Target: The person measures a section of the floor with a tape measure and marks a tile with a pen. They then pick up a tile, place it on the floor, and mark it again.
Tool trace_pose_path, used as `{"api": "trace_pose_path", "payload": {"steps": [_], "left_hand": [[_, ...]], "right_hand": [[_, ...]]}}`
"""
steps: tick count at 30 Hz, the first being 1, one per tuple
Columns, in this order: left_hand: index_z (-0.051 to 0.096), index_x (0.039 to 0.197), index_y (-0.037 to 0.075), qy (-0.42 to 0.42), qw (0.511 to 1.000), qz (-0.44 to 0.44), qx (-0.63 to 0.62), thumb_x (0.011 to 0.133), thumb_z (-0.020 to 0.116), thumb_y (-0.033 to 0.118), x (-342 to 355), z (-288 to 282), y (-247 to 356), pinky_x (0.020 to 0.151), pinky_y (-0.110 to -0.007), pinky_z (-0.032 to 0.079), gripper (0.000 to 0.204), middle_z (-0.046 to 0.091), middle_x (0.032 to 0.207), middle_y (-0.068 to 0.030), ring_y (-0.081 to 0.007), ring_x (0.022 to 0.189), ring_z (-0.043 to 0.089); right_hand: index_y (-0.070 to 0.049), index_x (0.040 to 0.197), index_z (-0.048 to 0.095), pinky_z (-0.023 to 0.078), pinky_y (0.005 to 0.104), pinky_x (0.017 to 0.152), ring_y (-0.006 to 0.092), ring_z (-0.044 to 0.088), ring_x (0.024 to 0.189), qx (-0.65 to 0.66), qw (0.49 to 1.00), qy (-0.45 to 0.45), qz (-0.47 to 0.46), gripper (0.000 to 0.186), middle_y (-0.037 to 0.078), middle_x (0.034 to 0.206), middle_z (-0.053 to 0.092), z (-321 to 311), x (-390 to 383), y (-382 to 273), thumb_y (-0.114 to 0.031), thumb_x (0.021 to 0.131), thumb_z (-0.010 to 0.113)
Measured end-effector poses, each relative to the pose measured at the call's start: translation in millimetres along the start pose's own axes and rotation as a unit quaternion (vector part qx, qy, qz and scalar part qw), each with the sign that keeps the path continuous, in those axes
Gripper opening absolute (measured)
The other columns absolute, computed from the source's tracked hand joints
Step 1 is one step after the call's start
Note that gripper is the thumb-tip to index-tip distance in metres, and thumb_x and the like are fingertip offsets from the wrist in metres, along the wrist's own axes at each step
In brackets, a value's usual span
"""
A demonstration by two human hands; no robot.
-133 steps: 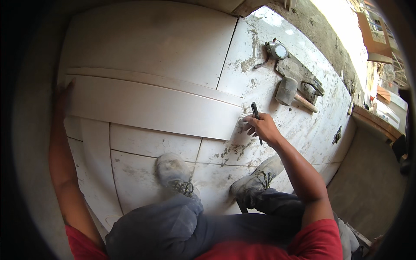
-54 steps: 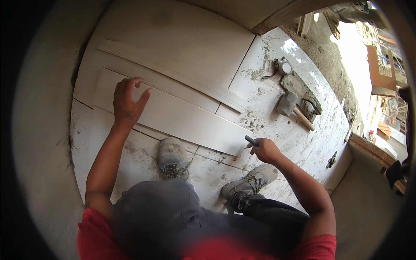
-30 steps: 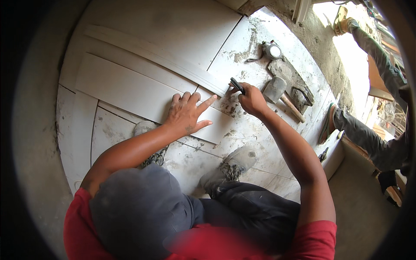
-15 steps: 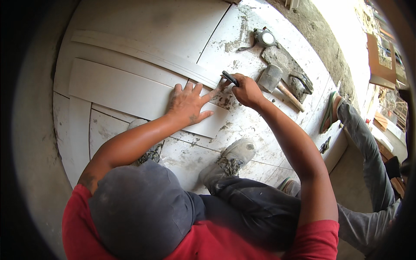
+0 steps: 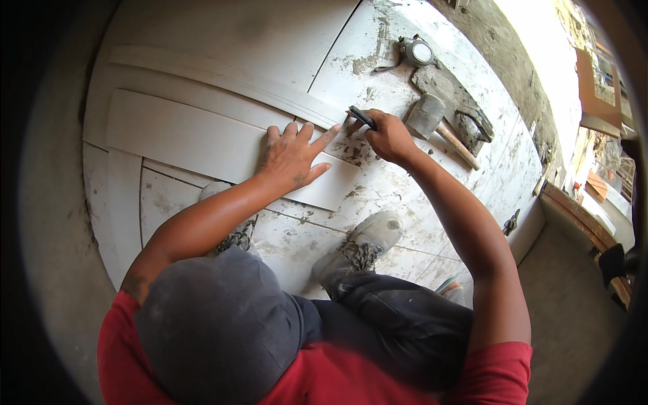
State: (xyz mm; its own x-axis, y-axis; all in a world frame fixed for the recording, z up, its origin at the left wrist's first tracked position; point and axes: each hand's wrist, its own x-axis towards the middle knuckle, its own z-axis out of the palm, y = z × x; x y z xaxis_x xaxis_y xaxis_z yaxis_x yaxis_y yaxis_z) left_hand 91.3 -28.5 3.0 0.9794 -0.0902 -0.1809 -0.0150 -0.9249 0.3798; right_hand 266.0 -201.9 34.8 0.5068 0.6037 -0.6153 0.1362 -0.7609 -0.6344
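Observation:
With fingers spread, my left hand (image 5: 291, 155) lies on a white tile strip (image 5: 182, 131), its index finger reaching the edge of a thin, long white strip (image 5: 229, 82) beyond it. My right hand (image 5: 391, 140) is closed around a slim black hand tool (image 5: 362, 117). The tool's tip is by the right end of the thin strip, and its exact kind is hard to make out. Close to my right hand, a mallet (image 5: 426, 116) with a grey head and wooden handle rests on the dirty white tiled floor.
Beyond the mallet lie a grey trowel (image 5: 439, 84) with a black handle and a round silver and black device (image 5: 420, 52) with a strap. My shoe (image 5: 378, 233) stands on the tiles. A brown frame (image 5: 597, 91) and wooden boards (image 5: 577, 212) are at right.
The other person's leg and sandal at the right have gone out of view. My left index finger has drawn slightly apart from my right hand, which still grips the black tool.

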Motion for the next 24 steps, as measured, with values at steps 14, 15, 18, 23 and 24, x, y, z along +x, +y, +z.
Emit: {"api": "trace_pose_path", "payload": {"steps": [14, 15, 18, 23, 24], "left_hand": [[0.041, 0.155, 0.028, 0.005, 1.000, 0.004, 0.005, 0.089, 0.066, 0.050, -10.7, 1.0, -2.9, 0.085, -0.044, 0.036, 0.074, 0.053, 0.127, -0.0056, -0.0245, 0.104, 0.050], [0.040, 0.155, 0.027, 0.009, 1.000, 0.007, 0.009, 0.089, 0.066, 0.050, -10.7, 1.2, -3.0, 0.084, -0.044, 0.036, 0.074, 0.053, 0.128, -0.0056, -0.0244, 0.104, 0.050], [0.039, 0.155, 0.025, 0.004, 1.000, 0.011, 0.017, 0.090, 0.066, 0.050, -11.6, 1.6, -3.1, 0.084, -0.044, 0.036, 0.075, 0.052, 0.130, -0.0060, -0.0242, 0.103, 0.050], [0.035, 0.157, 0.019, 0.013, 1.000, -0.006, 0.004, 0.088, 0.067, 0.050, -13.7, 4.2, 1.3, 0.081, -0.044, 0.037, 0.082, 0.052, 0.134, -0.0065, -0.0241, 0.100, 0.049], [0.035, 0.157, 0.018, 0.015, 1.000, -0.004, 0.002, 0.087, 0.067, 0.050, -13.8, 4.1, 2.0, 0.081, -0.044, 0.037, 0.083, 0.052, 0.134, -0.0063, -0.0241, 0.100, 0.049]], "right_hand": [[-0.011, 0.112, 0.073, 0.052, 0.0411, 0.091, 0.0341, 0.068, 0.101, -0.052, 0.998, 0.012, -0.037, 0.037, 0.015, 0.108, 0.071, 8.4, 3.7, 7.6, -0.005, 0.081, 0.054], [-0.009, 0.107, 0.073, 0.052, 0.0400, 0.091, 0.0332, 0.068, 0.100, -0.043, 0.998, 0.021, -0.048, 0.034, 0.015, 0.106, 0.071, 9.9, 3.7, 6.9, -0.004, 0.080, 0.053], [-0.007, 0.102, 0.074, 0.052, 0.0390, 0.091, 0.0326, 0.068, 0.098, -0.034, 0.998, 0.018, -0.043, 0.032, 0.015, 0.104, 0.071, 10.7, 5.0, 7.2, -0.003, 0.079, 0.052], [-0.014, 0.119, 0.071, 0.054, 0.0422, 0.088, 0.0354, 0.069, 0.096, -0.083, 0.995, 0.016, -0.043, 0.042, 0.016, 0.102, 0.073, 8.9, 7.7, 12.5, -0.008, 0.082, 0.055], [-0.014, 0.119, 0.072, 0.054, 0.0423, 0.088, 0.0354, 0.069, 0.096, -0.088, 0.995, 0.020, -0.052, 0.041, 0.016, 0.101, 0.073, 8.8, 8.3, 12.6, -0.008, 0.082, 0.054]]}}
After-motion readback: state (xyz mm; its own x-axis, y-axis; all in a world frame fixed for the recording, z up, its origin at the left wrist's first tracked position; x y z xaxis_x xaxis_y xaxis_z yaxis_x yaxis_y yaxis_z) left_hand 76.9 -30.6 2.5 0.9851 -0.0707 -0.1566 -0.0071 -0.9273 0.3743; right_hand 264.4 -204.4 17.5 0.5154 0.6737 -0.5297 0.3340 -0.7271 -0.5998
